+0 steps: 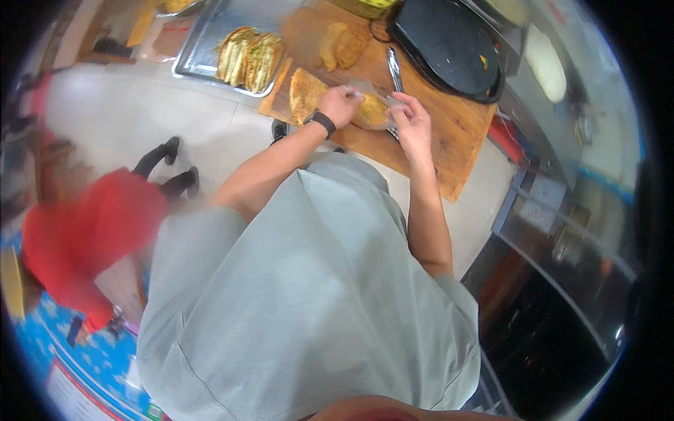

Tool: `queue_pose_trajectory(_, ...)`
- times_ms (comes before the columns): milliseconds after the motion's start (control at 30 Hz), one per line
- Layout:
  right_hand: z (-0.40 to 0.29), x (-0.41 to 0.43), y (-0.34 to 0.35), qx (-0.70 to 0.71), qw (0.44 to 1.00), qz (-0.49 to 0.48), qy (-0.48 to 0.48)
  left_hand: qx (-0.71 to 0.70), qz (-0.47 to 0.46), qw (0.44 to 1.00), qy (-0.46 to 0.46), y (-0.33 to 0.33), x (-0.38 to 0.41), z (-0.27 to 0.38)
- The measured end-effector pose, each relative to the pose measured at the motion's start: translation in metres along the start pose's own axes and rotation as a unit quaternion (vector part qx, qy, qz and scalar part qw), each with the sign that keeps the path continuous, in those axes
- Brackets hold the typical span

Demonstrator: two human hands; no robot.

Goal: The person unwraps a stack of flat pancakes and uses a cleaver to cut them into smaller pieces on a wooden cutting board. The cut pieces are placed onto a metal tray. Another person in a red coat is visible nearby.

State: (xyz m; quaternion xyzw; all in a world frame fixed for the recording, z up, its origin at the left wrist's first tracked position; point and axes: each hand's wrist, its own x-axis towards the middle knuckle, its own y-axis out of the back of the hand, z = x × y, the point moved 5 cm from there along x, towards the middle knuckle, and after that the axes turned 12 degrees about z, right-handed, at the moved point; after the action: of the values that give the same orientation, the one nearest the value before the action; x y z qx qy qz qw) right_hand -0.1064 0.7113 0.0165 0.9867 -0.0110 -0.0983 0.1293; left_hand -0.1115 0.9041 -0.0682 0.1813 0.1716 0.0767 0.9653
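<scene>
My left hand, with a dark wristband at its wrist, pinches one side of a clear plastic bag. The other side of the bag is between the fingers of my right hand. A yellowish piece of food shows inside or under the plastic; which one, I cannot tell. Left of my left hand, a folded browned flatbread lies on the wooden board. Metal tongs lie beyond my right hand and pass partly behind the bag.
A black griddle stands at the back right of the board. On the left, a metal tray bears stacked filled flatbreads. More browned food sits behind my hands. A person in red is bent over at the left.
</scene>
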Motion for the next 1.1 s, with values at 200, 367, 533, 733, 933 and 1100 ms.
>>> queue_pose_trajectory(200, -0.1, -0.054, -0.049, -0.129, 0.968, -0.149, 0.157, -0.331, -0.001, 0.941, 0.07, 0.065, -0.097, 0.043)
queue_pose_trajectory(367, -0.129, -0.14, -0.14, -0.246, 0.853, -0.33, 0.321, -0.582, 0.117, 0.777, 0.21, 0.114, -0.173, 0.003)
queue_pose_trajectory(533, -0.14, -0.251, -0.205, -0.217, 0.687, -0.511, 0.469, -0.721, 0.192, 0.644, 0.169, 0.194, -0.258, -0.06)
queue_pose_trajectory(733, -0.12, -0.289, -0.265, -0.191, 0.671, -0.607, 0.381, -0.564, 0.504, 0.638, 0.143, 0.308, -0.397, -0.22)
queue_pose_trajectory(933, 0.005, -0.24, -0.322, -0.267, 0.773, -0.546, 0.18, -0.503, 0.675, 0.504, 0.194, 0.447, -0.592, -0.389)
queue_pose_trajectory(1100, 0.154, -0.239, -0.308, -0.311, 0.832, -0.443, -0.123, -0.275, 0.713, 0.578, 0.287, 0.57, -0.734, -0.533)
